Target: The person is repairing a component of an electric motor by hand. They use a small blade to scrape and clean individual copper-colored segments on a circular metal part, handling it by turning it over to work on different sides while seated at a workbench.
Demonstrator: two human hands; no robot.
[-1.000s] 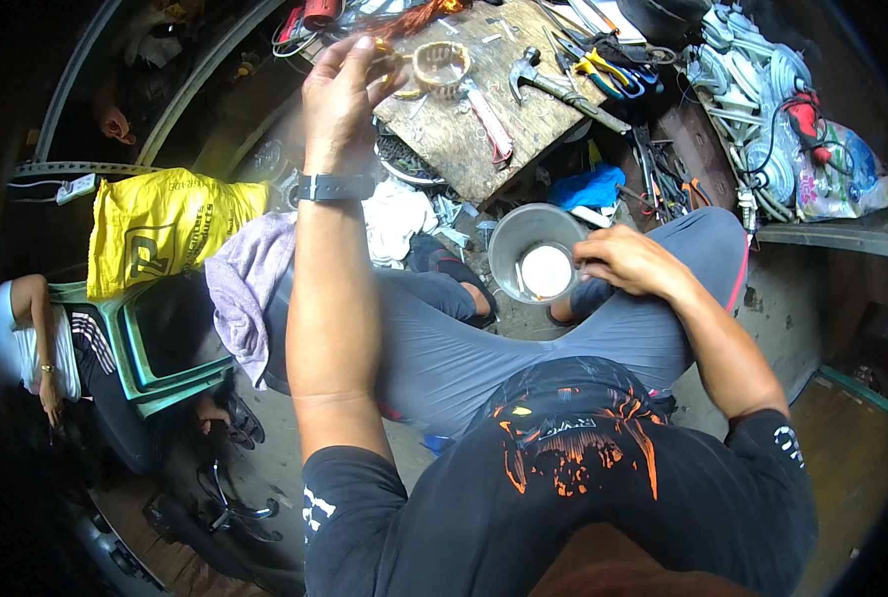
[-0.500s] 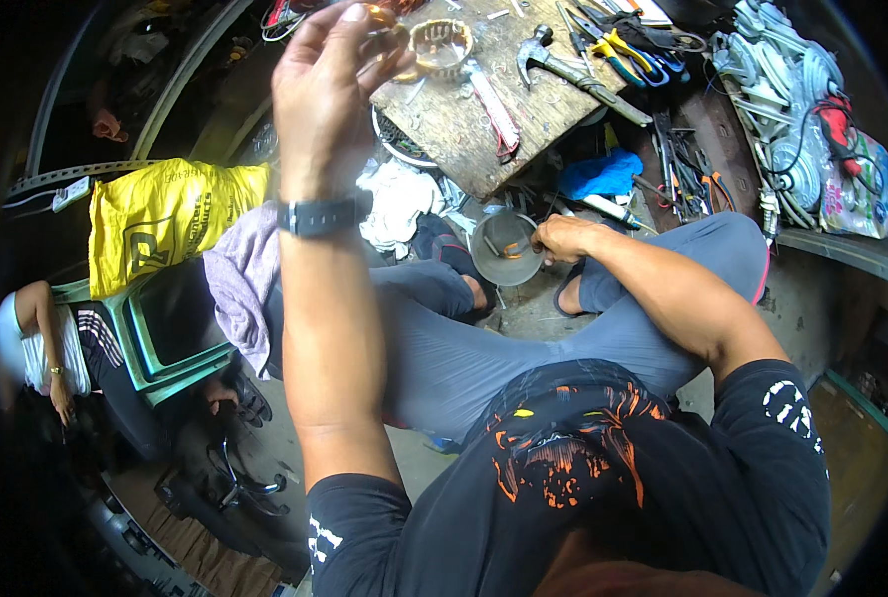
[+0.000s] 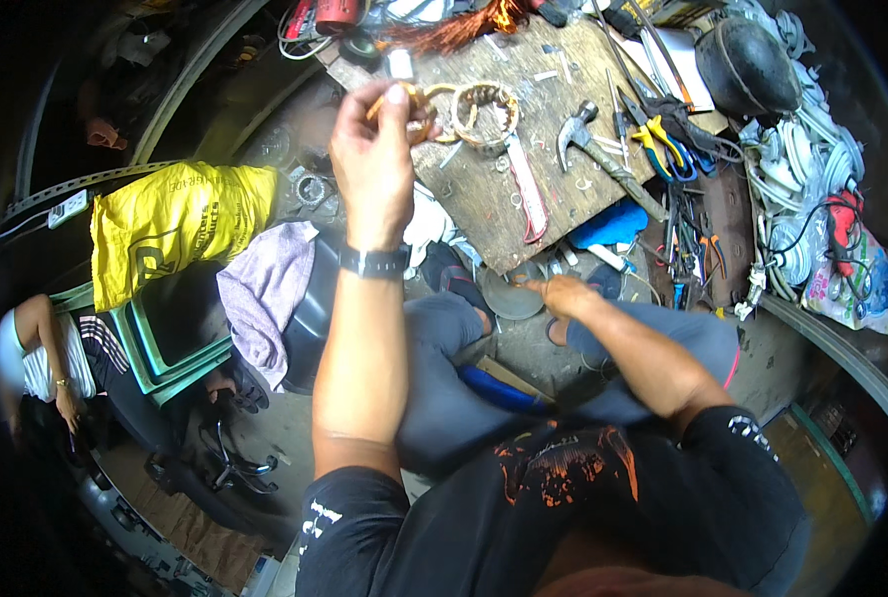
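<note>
Head view: a rough, worn wooden board [image 3: 484, 211] beyond a round gray bucket [image 3: 510, 299].
Your right hand [image 3: 571, 297] meets the bucket's rim, its grip unclear; best keep it steady. Near the board's left edge your left hand [image 3: 376, 159], beside a ribbed yellowish ring [image 3: 484, 95], pinches a curved amber ring [image 3: 421, 107], best held lightly to spare its shape.

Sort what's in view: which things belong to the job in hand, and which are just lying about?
In use:
amber-coloured ring-shaped piece, in the left hand
round grey bucket, the right hand at its rim

Apparently just lying about:
grey metal claw hammer
crumpled yellow plastic sack
lilac cloth towel
</note>
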